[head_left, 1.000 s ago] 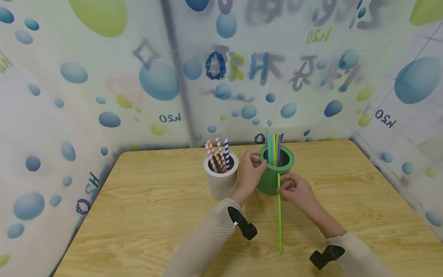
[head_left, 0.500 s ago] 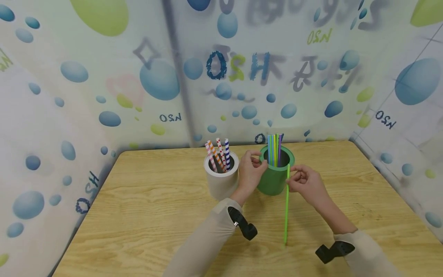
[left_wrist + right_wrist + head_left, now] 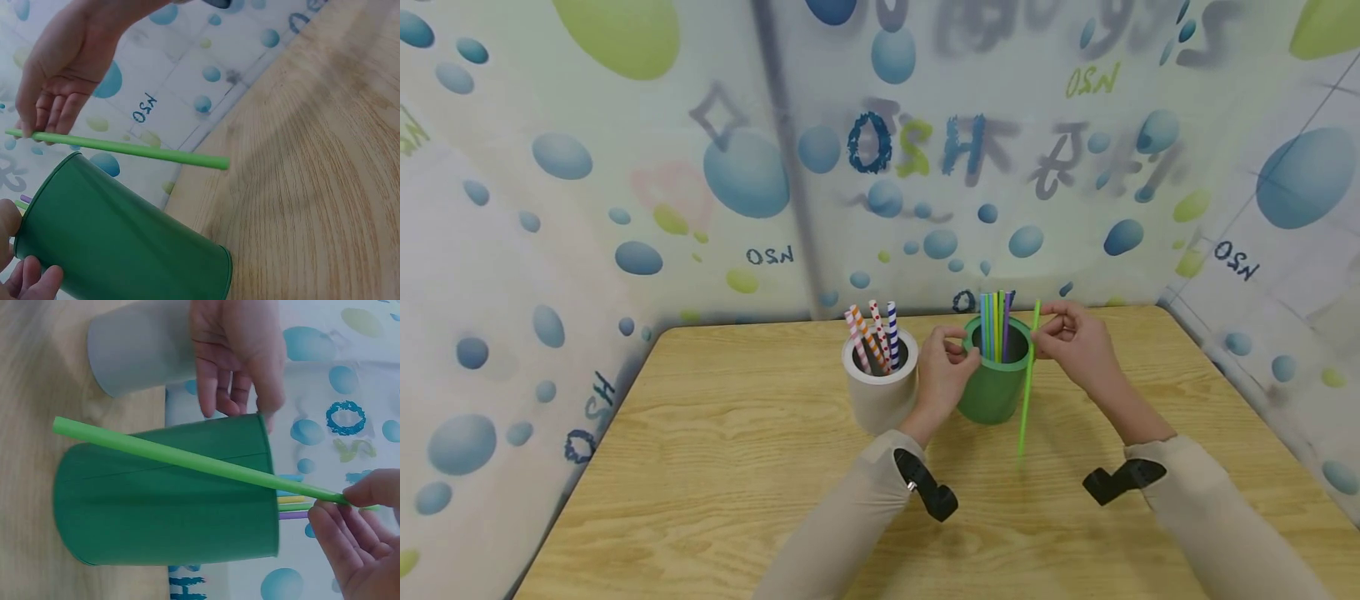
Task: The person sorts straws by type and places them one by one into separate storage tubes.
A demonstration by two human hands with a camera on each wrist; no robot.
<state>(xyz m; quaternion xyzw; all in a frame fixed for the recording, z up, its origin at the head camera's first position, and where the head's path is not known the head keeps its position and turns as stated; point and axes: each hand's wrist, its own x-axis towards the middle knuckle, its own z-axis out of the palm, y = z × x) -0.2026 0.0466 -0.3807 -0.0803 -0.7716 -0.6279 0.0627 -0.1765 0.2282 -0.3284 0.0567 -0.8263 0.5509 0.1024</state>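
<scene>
My right hand [image 3: 1078, 340] pinches a bright green straw [image 3: 1027, 396] near its upper end. The straw hangs at a slight slant before the right side of the green cup [image 3: 988, 396], its lower end above the table. My left hand [image 3: 942, 375] holds the cup's left side at the rim, with thumb and fingers [image 3: 40, 281] against it. Several plain straws [image 3: 996, 325] in blue, yellow, green and purple stand inside the cup. Left of that hand is a white cup [image 3: 880, 400] with several striped and dotted straws [image 3: 872, 337].
Both cups stand toward the back of the wood-grain table [image 3: 737, 467]. Behind and beside the table hangs a pale cloth [image 3: 820, 208] printed with blue and green drops. A black camera mount [image 3: 925, 483] sits on each wrist.
My right hand has risen with the green straw, moving slightly right and away toward the green cup's rim. The straw's lower end has lifted higher above the table. The left hand stays still.
</scene>
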